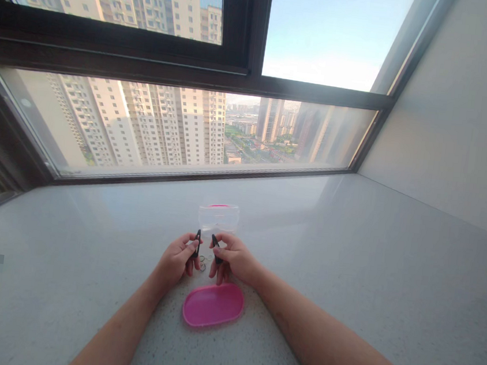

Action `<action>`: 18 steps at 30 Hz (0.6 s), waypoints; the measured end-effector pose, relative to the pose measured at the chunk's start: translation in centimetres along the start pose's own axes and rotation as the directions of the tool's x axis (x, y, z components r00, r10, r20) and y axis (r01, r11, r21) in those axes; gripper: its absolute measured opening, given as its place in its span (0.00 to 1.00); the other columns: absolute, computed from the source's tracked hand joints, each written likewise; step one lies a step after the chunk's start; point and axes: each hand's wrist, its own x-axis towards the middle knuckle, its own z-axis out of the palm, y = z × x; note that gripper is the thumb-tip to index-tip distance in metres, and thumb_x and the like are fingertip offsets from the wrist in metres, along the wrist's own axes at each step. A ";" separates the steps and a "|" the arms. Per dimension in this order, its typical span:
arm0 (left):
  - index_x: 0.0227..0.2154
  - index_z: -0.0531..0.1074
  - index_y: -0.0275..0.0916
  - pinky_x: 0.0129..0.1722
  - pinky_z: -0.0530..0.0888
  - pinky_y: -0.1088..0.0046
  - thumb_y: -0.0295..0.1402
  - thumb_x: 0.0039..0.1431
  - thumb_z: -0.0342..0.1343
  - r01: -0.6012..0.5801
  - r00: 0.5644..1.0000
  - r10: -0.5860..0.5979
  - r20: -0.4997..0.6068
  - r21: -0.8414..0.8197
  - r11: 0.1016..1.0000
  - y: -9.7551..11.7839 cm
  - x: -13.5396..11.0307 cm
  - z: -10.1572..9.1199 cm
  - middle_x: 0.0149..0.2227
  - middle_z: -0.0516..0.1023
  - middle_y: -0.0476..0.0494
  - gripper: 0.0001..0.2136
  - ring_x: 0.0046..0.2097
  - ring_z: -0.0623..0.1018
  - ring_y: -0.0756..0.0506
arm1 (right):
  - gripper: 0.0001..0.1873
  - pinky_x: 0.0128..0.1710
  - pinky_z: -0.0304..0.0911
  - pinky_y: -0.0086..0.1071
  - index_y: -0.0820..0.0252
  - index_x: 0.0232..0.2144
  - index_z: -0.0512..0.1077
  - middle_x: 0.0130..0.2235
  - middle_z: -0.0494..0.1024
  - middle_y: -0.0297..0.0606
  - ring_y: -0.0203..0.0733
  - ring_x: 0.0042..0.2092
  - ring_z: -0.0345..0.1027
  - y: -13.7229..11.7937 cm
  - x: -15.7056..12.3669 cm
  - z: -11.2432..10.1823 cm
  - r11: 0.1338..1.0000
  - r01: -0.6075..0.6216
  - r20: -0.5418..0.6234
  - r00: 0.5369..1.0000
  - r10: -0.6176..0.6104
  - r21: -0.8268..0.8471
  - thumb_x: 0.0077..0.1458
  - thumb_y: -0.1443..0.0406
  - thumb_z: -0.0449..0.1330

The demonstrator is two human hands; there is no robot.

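Note:
My left hand [177, 260] is closed round a small black hair clip [197, 243], pinched between thumb and fingers. My right hand [233, 260] pinches a second black clip [215, 248] the same way. The two clips stand almost upright, close together but apart. Between and under the hands lie a few small thin rings [202, 262] on the stone sill. A clear plastic box [218, 217] with a pink rim stands just beyond the hands. Its pink oval lid [213, 305] lies flat on the sill just in front of my hands.
The pale speckled stone sill [348, 263] runs wide to both sides. A dark-framed window [184, 164] bounds it at the back, and a plain wall [456, 141] rises on the right. A blurred patch sits at the far left.

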 end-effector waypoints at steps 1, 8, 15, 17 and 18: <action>0.35 0.63 0.35 0.11 0.53 0.82 0.46 0.55 0.47 -0.001 1.000 0.001 -0.002 0.003 1.000 0.0 0.0 0.0 0.15 0.71 0.51 0.17 0.12 0.64 0.54 | 0.18 0.13 0.55 0.21 0.59 0.39 0.57 0.20 0.75 0.33 0.35 0.15 0.65 0.0 0.0 0.0 1.000 0.002 0.002 1.000 -0.002 -0.001 0.50 0.54 0.54; 0.33 0.64 0.36 0.12 0.55 0.82 0.45 0.54 0.48 0.014 1.000 -0.014 -0.017 0.022 1.000 0.1 0.0 0.1 0.15 0.70 0.52 0.15 0.13 0.64 0.54 | 0.17 0.12 0.52 0.20 0.60 0.39 0.59 0.19 0.74 0.33 0.34 0.13 0.63 -0.2 0.2 0.2 1.000 0.001 -0.015 1.000 -0.001 -0.021 0.50 0.56 0.54; 0.32 0.62 0.36 0.12 0.56 0.82 0.42 0.54 0.48 0.014 1.000 -0.014 -0.006 0.020 1.000 0.1 -0.2 0.0 0.14 0.69 0.53 0.12 0.12 0.63 0.54 | 0.15 0.11 0.49 0.20 0.63 0.39 0.60 0.16 0.73 0.32 0.32 0.11 0.59 -0.1 0.3 0.1 0.999 0.005 -0.065 0.998 -0.008 -0.053 0.50 0.61 0.52; 0.33 0.62 0.36 0.12 0.55 0.82 0.41 0.55 0.47 0.024 1.000 -0.024 -0.008 0.013 1.000 0.3 -0.3 0.0 0.13 0.69 0.53 0.12 0.12 0.62 0.54 | 0.15 0.11 0.49 0.20 0.63 0.40 0.60 0.16 0.72 0.31 0.31 0.10 0.58 0.1 0.4 0.0 0.998 0.000 -0.074 0.997 -0.005 -0.057 0.50 0.61 0.51; 0.33 0.62 0.36 0.12 0.55 0.82 0.41 0.54 0.47 0.027 1.000 -0.026 -0.010 0.008 1.000 0.4 -0.4 0.1 0.13 0.69 0.53 0.12 0.12 0.62 0.54 | 0.16 0.11 0.48 0.20 0.63 0.40 0.60 0.15 0.72 0.31 0.31 0.10 0.57 0.1 0.4 -0.1 0.998 0.001 -0.076 0.997 -0.006 -0.059 0.50 0.61 0.51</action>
